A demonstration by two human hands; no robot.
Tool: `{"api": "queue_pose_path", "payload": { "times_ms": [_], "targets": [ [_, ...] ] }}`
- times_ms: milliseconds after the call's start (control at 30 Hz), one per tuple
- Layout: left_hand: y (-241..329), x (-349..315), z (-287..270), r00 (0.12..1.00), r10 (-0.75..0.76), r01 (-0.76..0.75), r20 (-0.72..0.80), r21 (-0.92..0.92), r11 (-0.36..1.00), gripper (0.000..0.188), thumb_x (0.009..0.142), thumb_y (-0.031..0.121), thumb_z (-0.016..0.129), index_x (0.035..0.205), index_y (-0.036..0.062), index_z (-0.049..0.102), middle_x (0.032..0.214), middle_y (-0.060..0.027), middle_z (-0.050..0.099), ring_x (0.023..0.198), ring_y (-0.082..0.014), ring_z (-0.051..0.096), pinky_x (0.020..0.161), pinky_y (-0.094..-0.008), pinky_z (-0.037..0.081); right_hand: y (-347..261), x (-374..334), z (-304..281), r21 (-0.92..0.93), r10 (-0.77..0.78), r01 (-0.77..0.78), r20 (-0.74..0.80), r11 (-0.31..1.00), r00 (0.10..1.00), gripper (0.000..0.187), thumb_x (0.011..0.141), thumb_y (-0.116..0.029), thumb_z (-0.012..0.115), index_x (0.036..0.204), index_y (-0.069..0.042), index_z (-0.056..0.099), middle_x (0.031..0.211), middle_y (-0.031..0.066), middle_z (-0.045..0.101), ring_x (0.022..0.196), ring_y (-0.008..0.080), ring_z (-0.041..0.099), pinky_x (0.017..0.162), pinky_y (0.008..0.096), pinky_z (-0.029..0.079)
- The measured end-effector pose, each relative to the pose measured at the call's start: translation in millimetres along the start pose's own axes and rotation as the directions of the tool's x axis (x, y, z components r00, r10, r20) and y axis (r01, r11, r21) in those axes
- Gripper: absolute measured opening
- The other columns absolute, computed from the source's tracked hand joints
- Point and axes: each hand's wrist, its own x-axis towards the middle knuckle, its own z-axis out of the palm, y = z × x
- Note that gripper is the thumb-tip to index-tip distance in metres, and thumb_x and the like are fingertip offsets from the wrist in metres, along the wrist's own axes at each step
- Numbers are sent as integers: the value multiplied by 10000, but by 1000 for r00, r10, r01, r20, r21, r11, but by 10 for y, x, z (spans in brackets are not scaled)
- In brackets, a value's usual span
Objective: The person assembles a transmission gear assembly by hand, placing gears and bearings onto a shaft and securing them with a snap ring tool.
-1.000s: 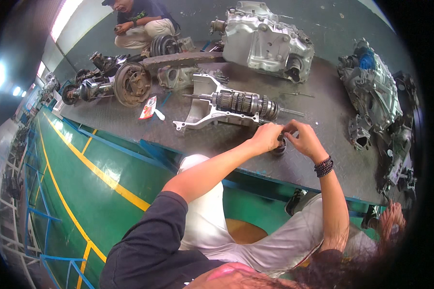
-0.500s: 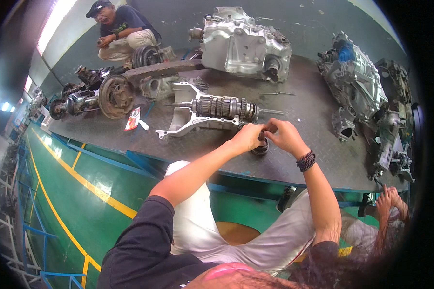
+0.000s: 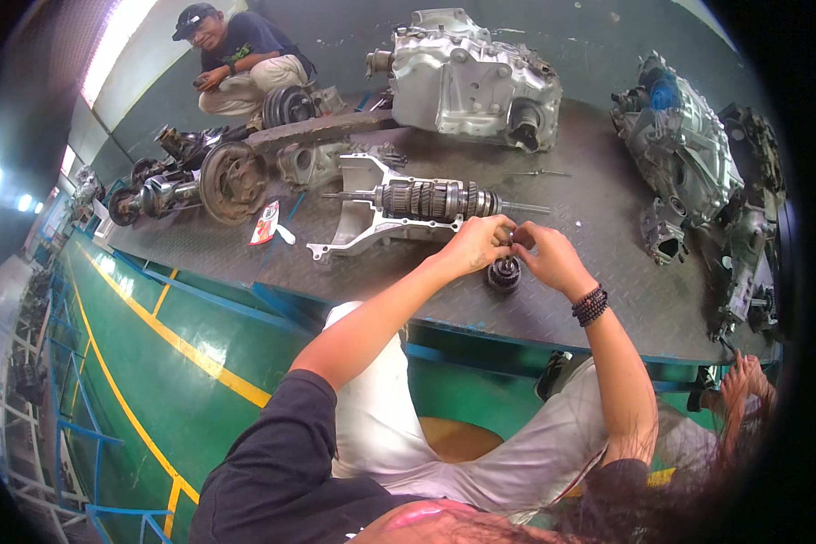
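Your left hand [image 3: 482, 244] and right hand [image 3: 549, 257] curl close together beside 1 gear [image 3: 504, 275] near the surface's [image 3: 607, 295] front edge; what they grip, I cannot tell.

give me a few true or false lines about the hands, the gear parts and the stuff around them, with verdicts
1. The right hand has a beaded bracelet at its wrist. True.
2. The two hands are far apart. False: the left hand is close beside the right, both by a small gear piece.
3. A long gear stack lies in an open half casing. True.
4. The red-and-white packet is right of the half casing. False: the packet is left of it.
5. The floor is red. False: the floor is green with yellow stripes.
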Motion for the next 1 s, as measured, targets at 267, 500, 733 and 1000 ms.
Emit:
{"api": "queue_pose_path", "payload": {
  "times_ms": [267, 500, 733, 1000],
  "targets": [
    [98, -45, 22, 1000, 9, -8, -22, 44, 999, 430, 913, 72, 833, 1302, -27, 680, 1077, -202, 810, 992, -233, 799, 876, -358, 626, 94, 22, -25, 101, -55, 52, 24, 994, 998, 186, 950, -127, 737, 1090, -10, 703, 977, 202, 783, 932, 387, 764, 840, 460, 603],
    [-53, -57, 119, 994, 98, -105, -56, -121, 987, 508, 909, 44, 812, 1376, -3, 618, 1201, -166, 786, 1039, -219, 772, 917, -353, 606, 92, 19, 82, 28, -38, 38, -2, 999, 999, 245, 953, -131, 719, 1167, -20, 671, 1037, 202, 772, 999, 398, 747, 863, 468, 590],
    [-159, 12, 236, 996, -53, 40, -75, -164, 986, 542, 908, -48, 733, 1428, 11, 591, 1289, -149, 733, 1141, -230, 732, 952, -348, 590, 65, -30, 130, 29, -73, 74, -49, 997, 996, 229, 968, -99, 691, 1180, -22, 728, 1116, 184, 763, 998, 389, 738, 883, 460, 582],
    [-175, -17, 244, 996, 9, -16, -91, -68, 998, 624, 864, -75, 755, 1451, 14, 567, 1300, -164, 719, 1138, -214, 730, 932, -360, 602, -44, -79, 54, -114, -108, 106, -13, 988, 994, 261, 919, -119, 713, 1173, -78, 753, 1051, 170, 724, 984, 412, 717, 848, 503, 583]
  ]
}}
